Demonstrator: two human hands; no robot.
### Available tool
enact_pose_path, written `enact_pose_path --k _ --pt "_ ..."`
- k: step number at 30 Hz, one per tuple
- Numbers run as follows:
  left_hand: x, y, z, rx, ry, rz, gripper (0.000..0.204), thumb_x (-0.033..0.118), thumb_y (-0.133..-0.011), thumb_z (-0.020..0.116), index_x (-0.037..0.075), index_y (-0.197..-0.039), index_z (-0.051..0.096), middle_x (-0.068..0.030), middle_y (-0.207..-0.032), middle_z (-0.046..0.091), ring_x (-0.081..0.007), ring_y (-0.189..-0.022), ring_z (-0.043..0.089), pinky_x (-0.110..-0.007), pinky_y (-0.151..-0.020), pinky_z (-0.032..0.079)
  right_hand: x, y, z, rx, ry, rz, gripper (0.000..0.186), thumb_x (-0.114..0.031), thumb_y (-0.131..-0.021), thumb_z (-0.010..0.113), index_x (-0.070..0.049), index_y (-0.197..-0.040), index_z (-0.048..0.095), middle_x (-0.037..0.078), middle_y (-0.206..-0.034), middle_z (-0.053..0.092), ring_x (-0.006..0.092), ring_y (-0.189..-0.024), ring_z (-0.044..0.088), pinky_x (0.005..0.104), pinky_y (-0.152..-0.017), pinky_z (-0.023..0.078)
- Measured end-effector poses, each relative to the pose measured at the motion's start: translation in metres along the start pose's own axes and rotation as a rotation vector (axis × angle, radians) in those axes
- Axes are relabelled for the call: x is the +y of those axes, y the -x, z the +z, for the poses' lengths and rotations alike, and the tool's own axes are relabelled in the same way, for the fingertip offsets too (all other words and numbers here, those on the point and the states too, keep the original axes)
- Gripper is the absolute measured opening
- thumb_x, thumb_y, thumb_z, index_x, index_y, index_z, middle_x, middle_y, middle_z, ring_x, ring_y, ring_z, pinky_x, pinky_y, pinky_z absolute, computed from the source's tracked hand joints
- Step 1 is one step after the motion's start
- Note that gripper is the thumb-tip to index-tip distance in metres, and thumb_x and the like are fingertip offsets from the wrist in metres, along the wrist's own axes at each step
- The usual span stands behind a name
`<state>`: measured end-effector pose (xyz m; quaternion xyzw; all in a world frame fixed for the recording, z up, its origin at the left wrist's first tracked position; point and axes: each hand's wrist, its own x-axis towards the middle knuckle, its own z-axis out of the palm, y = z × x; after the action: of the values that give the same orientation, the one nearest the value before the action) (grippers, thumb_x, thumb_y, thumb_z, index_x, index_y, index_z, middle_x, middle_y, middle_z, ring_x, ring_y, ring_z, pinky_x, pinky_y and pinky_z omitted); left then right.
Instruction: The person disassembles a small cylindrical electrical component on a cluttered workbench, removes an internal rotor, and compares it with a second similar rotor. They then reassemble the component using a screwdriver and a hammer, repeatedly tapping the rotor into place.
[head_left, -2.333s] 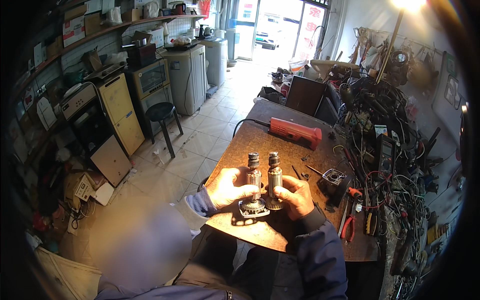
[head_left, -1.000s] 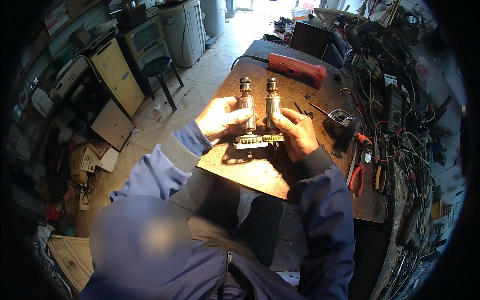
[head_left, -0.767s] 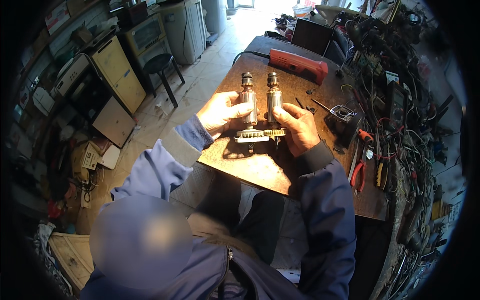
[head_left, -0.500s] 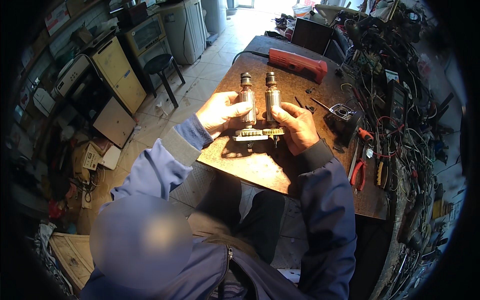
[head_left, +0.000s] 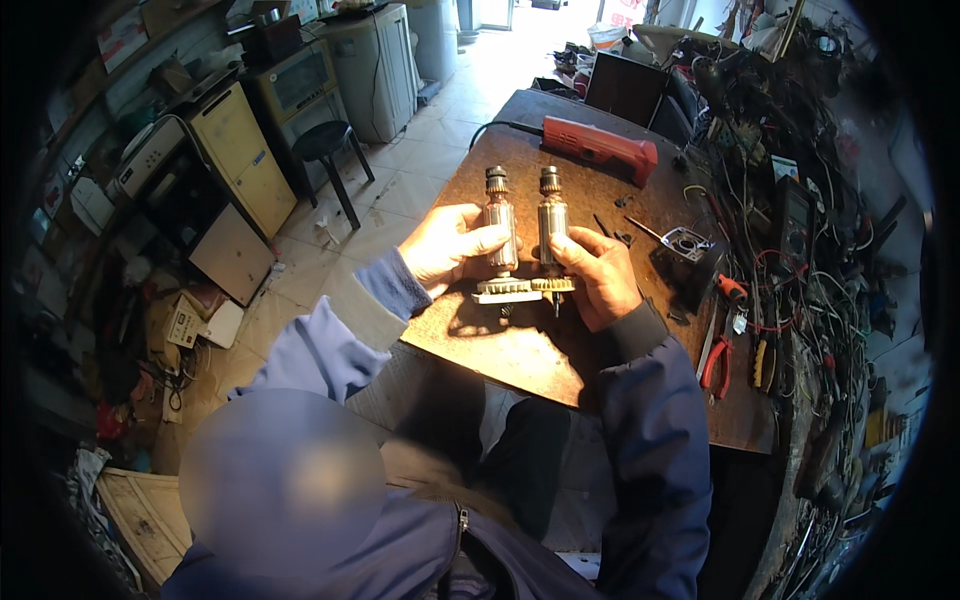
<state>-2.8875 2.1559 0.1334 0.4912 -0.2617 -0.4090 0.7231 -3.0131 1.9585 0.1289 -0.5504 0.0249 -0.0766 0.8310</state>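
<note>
Though far from armatures [head_left: 502, 222] [head_left: 551, 220], red lettering [head_left: 623, 13].

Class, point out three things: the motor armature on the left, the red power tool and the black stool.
Motor armature on the left [head_left: 500, 217], head view: upper metal core.
Red power tool [head_left: 600, 149], head view: middle of its body.
Black stool [head_left: 322, 140], head view: its seat.

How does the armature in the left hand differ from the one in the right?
The left armature bears a wide pale plate at its lower end; the right armature shows no such plate. The left one's toothed disc looks paler, the right one's disc yellower. Both are metallic and roughly parallel.
</note>
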Motion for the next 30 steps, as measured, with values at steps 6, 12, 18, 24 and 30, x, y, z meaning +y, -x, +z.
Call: enact_pose_path --k 6,12,18,24,30 --pt "-0.001 0.003 0.001 0.068 -0.002 0.006 0.034 0.021 -0.095 0.067 -0.001 -0.119 0.056 -0.0113 -0.104 0.067 -0.0187 -0.091 0.068 -0.037 -0.084 0.059 -0.010 0.006 0.004 0.238 0.623 -0.246 0.036 -0.021 -0.085 0.076 0.009 -0.103 0.068 0.013 -0.084 0.071 0.0168 -0.071 0.065 0.0328 -0.065 0.051" --pt "-0.002 0.003 -0.001 0.067 0.009 0.048 0.035 0.021 -0.095 0.068 0.000 -0.120 0.056 -0.0090 -0.105 0.065 -0.0169 -0.091 0.067 -0.035 -0.085 0.058 -0.002 0.008 0.001 0.445 1.371 -0.554 0.035 -0.023 -0.076 0.079 0.000 -0.099 0.070 0.019 -0.084 0.065 0.0366 -0.075 0.064 0.0429 -0.068 0.051" --pt "-0.004 0.006 -0.007 0.080 0.011 0.049 0.034 0.020 -0.095 0.067 -0.001 -0.119 0.055 -0.0112 -0.109 0.065 -0.0192 -0.096 0.067 -0.037 -0.088 0.058 -0.003 0.009 0.004 0.507 1.638 -0.524 0.027 -0.021 -0.074 0.078 -0.005 -0.094 0.068 0.014 -0.087 0.062 0.0335 -0.086 0.060 0.0431 -0.076 0.048" --pt "0.001 0.009 0.004 0.066 0.064 0.050 0.039 0.016 -0.094 0.068 -0.002 -0.125 0.052 -0.0135 -0.113 0.065 -0.0227 -0.102 0.067 -0.038 -0.092 0.057 -0.004 0.010 0.003 0.557 1.786 -0.474 0.027 -0.023 -0.074 0.078 -0.004 -0.089 0.067 0.013 -0.087 0.063 0.0325 -0.088 0.059 0.0427 -0.078 0.047" --pt "0.000 0.005 0.002 0.116 0.079 0.115 0.034 0.014 -0.094 0.067 0.000 -0.121 0.053 -0.0146 -0.113 0.064 -0.0234 -0.101 0.068 -0.041 -0.091 0.058 -0.005 0.008 -0.004 0.649 1.838 -0.530 0.027 -0.023 -0.075 0.077 -0.003 -0.090 0.066 0.014 -0.090 0.063 0.0325 -0.087 0.058 0.0423 -0.079 0.046"
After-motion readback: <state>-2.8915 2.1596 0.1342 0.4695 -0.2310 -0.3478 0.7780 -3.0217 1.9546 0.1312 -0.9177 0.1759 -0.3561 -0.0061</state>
